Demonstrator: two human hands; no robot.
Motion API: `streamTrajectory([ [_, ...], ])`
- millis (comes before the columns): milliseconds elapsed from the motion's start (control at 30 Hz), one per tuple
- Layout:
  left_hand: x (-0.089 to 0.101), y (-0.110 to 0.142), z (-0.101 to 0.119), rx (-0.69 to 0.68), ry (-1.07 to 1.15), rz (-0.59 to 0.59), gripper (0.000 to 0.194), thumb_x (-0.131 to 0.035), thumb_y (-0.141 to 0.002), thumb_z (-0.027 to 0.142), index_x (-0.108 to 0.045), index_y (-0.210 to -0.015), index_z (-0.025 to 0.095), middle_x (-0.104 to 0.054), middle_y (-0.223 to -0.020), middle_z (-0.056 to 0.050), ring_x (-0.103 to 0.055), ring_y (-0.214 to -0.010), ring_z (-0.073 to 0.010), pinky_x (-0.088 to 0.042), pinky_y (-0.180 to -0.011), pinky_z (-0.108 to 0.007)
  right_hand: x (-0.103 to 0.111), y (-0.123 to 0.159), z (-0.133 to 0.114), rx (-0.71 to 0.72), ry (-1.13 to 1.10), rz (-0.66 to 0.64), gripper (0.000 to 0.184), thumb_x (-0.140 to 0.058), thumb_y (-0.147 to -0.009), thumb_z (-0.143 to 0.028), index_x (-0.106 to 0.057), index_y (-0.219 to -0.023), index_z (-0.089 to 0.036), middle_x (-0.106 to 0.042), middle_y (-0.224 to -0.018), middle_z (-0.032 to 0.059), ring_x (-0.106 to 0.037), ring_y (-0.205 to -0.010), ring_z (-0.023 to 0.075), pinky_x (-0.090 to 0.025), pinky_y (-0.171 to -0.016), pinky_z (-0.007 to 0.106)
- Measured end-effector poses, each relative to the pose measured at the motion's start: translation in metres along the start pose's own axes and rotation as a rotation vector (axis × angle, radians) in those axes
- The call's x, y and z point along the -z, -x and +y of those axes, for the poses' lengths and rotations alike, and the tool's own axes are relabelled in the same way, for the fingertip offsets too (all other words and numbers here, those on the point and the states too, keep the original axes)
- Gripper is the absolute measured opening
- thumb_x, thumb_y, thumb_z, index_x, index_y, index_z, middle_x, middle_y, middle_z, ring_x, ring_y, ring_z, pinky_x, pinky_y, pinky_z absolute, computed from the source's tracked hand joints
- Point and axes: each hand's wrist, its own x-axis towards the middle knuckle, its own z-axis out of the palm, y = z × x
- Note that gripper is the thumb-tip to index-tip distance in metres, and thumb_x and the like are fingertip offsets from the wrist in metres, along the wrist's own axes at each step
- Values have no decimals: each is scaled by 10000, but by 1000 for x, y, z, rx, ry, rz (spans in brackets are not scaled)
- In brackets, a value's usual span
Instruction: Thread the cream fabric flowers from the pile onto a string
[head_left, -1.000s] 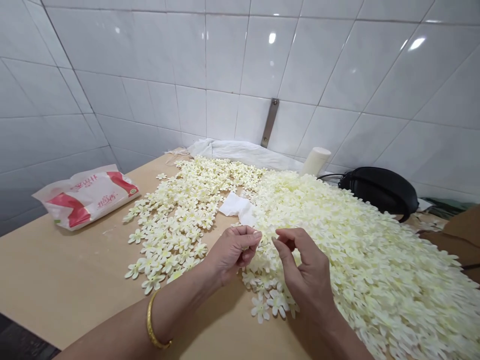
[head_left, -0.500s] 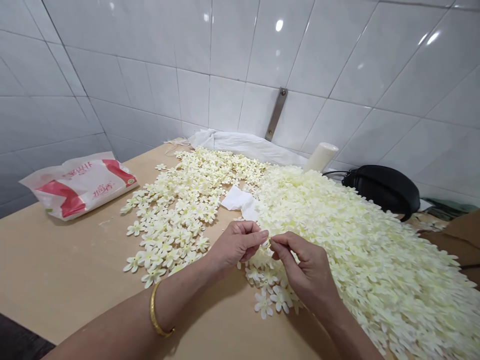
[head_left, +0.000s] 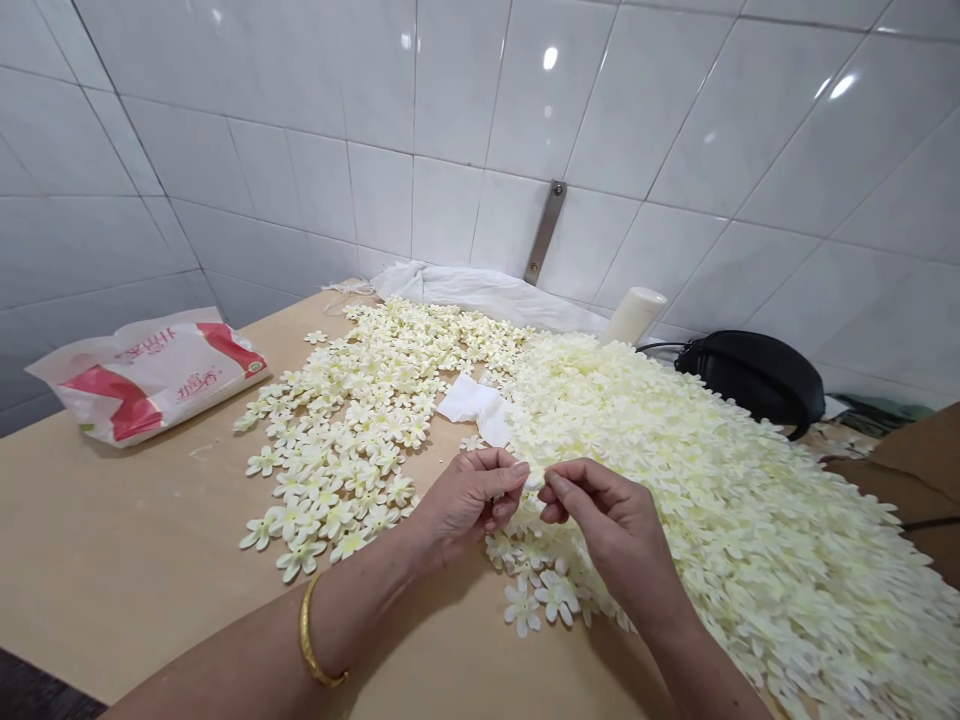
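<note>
My left hand (head_left: pixel 474 498) is closed in a pinch, thumb against the bent fingers. Facing it just to the right, my right hand (head_left: pixel 606 515) pinches thumb to forefinger. A narrow gap parts the two sets of fingertips, and whatever they hold is too small to make out against the pale petals behind. Beneath and to the right of my hands spreads a deep heap of cream artificial flower heads (head_left: pixel 720 510). More flower heads (head_left: pixel 330 490), with yellow centres, lie in a loose layer on the left. A white tissue (head_left: pixel 472 402) rests between both groups.
A red and white plastic pack (head_left: pixel 150 375) sits on the tan table (head_left: pixel 150 540) at left. Along the tiled wall are a white plastic sheet (head_left: pixel 480 288), a cream cylinder (head_left: pixel 634 315) and a black bag (head_left: pixel 754 378). Brown cardboard (head_left: pixel 911 480) stands at far right.
The fingertips of my two hands have drawn slightly apart. The whole view has shifted a little; the flowers and other objects look unmoved.
</note>
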Motion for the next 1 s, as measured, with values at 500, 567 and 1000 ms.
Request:
streamTrajectory([
  [500,1,1,0,-56,-104,51,203,-687,-567,257,-525,-593,137,-427,-374,65,-308,-344,-21,-200,-355,-164,1,1,5,223,281,-1,148,-491,-787,-237,-616,-745,-169,-623,-623,14,-599,-560,133,-469,-543,229],
  [567,1,0,1,-52,-103,58,191,-680,-561,242,-527,-606,138,-426,-370,65,-309,-344,-22,-200,-356,-164,1,0,7,205,241,-36,135,-509,-774,-247,-616,-769,-165,-639,-660,21,-615,-584,143,-483,-558,238],
  [1000,-2,3,-2,-79,-179,17,243,-650,-602,301,-451,-610,161,-375,-367,94,-262,-325,-18,-181,-349,-165,1,0,4,106,191,15,150,-489,-788,-273,-544,-688,-175,-539,-585,-5,-542,-549,119,-424,-523,225],
])
